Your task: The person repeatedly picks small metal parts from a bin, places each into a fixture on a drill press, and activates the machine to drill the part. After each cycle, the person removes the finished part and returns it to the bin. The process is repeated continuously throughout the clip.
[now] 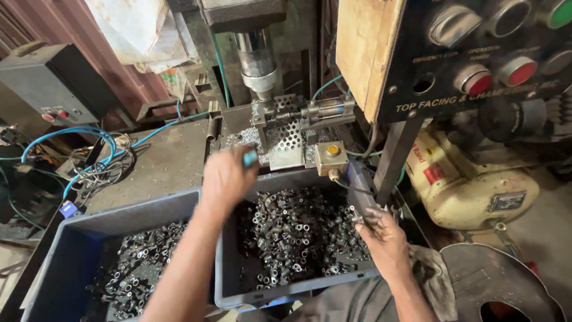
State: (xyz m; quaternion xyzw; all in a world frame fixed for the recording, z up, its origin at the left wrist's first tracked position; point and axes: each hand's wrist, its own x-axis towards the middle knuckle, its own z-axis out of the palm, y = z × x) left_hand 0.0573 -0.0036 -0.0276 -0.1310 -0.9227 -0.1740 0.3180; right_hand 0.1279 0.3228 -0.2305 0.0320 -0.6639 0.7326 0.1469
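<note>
A small teal-tipped tool (250, 158) pokes out of the top of the person's left hand (226, 179), whose grip is closed around it; only the tip shows above the curled fingers. The hand hovers over the far edge of a grey plastic bin (226, 262), just in front of the perforated metal fixture (286, 140) of a drilling machine.

The right hand (384, 235) sits at the bin's right rim, its grip pinched shut on a few small dark metal pieces (363, 217) held at the fingertips. The bin below is filled with many short metal sleeves (292, 235), dark and oily.

A second grey bin (71, 238) stands to the left, touching the first, and holds more of the same sleeves.

Beyond the bins, the machine's spindle (259, 62) points down at the fixture, with metal shavings scattered around it. A small box with a yellow button (331, 156) sits just beside the fixture. A black control panel (476, 53) with red and green buttons hangs at upper right. Blue hoses (71, 134) loop across the steel desk (161, 161) at left.
</note>
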